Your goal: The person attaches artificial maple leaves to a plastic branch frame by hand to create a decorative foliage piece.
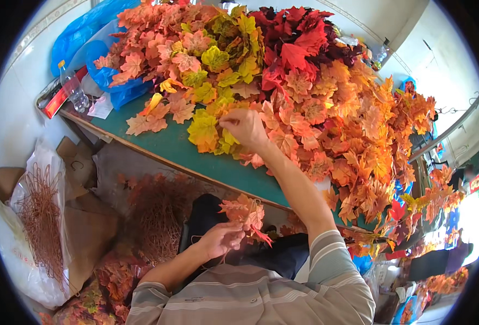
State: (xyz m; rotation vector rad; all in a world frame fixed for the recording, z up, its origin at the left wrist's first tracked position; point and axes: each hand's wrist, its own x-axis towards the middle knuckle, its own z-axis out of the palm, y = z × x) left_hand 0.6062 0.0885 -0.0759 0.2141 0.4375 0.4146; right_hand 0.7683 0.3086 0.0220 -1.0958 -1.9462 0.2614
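Work table: green-topped [166, 154], its near edge slanting from upper left to lower right, with heaped leaves covering most of it.
Heaps: salmon-pink cloth-like maple leaves [136, 38] at far left, deep red pointed leaves [299, 51] at far centre, bright orange layered leaves [366, 141] down the right side.
Floor side, left: thin brown wire stems [42, 211] bundled in white plastic.
Left hand: held low [223, 240] near the lap, thumb and fingers closed on a small orange-red leaf bunch [242, 210].
Bunch lie: off the table, nearer the body than its front edge; 1 red leaf points down and to the right.
Right hand: stretched over the table [245, 127], fingers curled narrow; whether they pinch a leaf, I cannot tell.
Yellow-green leaf cluster: just beside the right fingertips [202, 130], lobes spread toward the near edge.
Key relation: the right hand is nearer the cluster; the bunch sits almost straight back toward the body from it, the table edge between the 2.
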